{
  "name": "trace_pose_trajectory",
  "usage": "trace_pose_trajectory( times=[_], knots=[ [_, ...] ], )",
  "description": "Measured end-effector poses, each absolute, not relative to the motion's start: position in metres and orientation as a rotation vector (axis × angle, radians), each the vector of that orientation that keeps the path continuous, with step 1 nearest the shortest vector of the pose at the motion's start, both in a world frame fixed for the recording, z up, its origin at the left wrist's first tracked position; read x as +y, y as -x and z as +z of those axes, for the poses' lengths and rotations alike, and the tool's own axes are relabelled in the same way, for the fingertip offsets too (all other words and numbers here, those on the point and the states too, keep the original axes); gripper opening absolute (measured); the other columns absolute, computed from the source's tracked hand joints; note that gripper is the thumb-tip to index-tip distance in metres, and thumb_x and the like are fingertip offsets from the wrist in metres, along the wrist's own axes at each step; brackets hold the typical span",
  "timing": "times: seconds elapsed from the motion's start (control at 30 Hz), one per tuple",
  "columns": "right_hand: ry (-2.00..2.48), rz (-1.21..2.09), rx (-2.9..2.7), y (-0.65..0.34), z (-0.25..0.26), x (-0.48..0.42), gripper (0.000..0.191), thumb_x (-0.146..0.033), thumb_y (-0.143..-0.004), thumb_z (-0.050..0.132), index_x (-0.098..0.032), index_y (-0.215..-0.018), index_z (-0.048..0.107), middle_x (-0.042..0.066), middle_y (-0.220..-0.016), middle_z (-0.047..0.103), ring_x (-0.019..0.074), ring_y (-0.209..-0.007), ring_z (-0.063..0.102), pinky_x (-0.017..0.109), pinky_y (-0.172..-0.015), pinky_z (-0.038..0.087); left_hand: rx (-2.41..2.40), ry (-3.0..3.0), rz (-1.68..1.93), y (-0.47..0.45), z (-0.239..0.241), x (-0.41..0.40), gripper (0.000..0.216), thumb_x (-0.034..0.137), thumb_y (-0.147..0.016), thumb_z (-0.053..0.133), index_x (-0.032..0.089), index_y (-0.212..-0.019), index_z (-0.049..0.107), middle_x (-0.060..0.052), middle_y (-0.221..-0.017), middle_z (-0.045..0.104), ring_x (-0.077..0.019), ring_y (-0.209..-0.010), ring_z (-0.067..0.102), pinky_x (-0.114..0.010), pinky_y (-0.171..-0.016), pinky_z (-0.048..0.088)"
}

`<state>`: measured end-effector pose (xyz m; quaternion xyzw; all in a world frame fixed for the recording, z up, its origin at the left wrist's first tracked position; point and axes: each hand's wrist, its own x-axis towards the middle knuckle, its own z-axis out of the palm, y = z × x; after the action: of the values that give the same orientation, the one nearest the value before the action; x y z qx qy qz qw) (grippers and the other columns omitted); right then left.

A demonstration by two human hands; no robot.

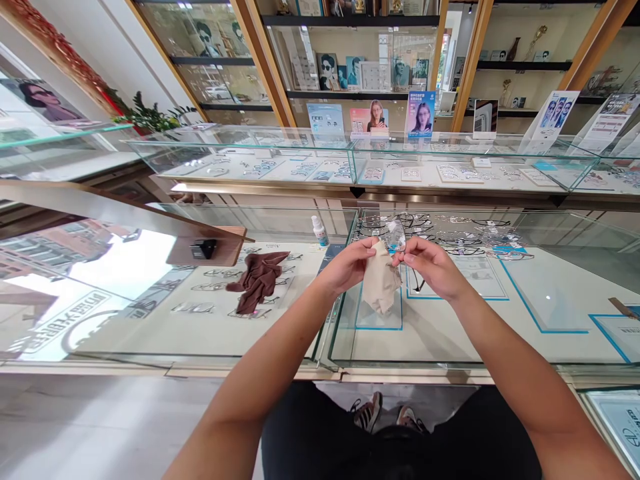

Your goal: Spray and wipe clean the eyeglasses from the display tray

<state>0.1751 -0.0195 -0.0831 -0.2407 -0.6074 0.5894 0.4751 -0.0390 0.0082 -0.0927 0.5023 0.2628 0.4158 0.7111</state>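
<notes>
My left hand (353, 265) is closed on a beige cloth (381, 283) that hangs down over the glass counter. Fingers of my right hand (434, 265) pinch a pair of eyeglasses (397, 235) just beside the cloth. One lens points up and away from me, and a dark temple arm hangs below my right hand. Part of the frame is hidden behind the cloth and my fingers. Beyond my hands, several rows of eyeglasses (463, 243) lie on the counter.
A crumpled brown cloth (260, 280) lies on the left counter among more glasses. Behind it stands a white spray bottle (319, 231). A wooden-edged mirror (220, 247) juts in from the left. Another glass display case (300, 170) with upright cards runs across the back.
</notes>
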Motion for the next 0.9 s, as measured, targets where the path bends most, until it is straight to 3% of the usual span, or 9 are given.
trace_pose_trajectory(
  times=[0.3, 0.53, 0.9],
  knots=[
    [0.643, 1.329, -1.583, -0.173, -0.078, -0.026, 0.036, -0.057, -0.084, 0.08, -0.025, -0.084, 0.065, 0.004, -0.089, 0.074, 0.0199, -0.086, 0.065, 0.035, -0.077, 0.05, 0.518, -1.047, 0.918, 0.037, -0.092, 0.009, 0.042, 0.046, -0.072, 0.088, 0.017, -0.084, 0.061, -0.006, -0.081, 0.07, -0.0192, -0.075, 0.066, -0.03, -0.07, 0.049],
    [0.662, 1.521, -1.352, -0.171, -0.077, -0.025, 0.041, -0.055, -0.073, 0.089, -0.024, -0.077, 0.062, 0.002, -0.081, 0.074, 0.0183, -0.085, 0.066, 0.032, -0.077, 0.049, 0.562, -1.083, 0.949, 0.04, -0.093, 0.009, 0.048, 0.048, -0.067, 0.091, 0.018, -0.077, 0.056, 0.001, -0.069, 0.056, -0.0115, -0.06, 0.051, -0.025, -0.058, 0.037],
    [0.643, 1.602, -1.296, -0.178, -0.072, -0.024, 0.039, -0.049, -0.073, 0.089, -0.023, -0.075, 0.06, 0.001, -0.078, 0.073, 0.0151, -0.072, 0.059, 0.027, -0.062, 0.042, 0.566, -1.249, 0.937, 0.04, -0.087, 0.002, 0.05, 0.049, -0.067, 0.093, 0.019, -0.083, 0.057, 0.003, -0.071, 0.057, -0.0094, -0.062, 0.052, -0.022, -0.06, 0.039]
  ],
)
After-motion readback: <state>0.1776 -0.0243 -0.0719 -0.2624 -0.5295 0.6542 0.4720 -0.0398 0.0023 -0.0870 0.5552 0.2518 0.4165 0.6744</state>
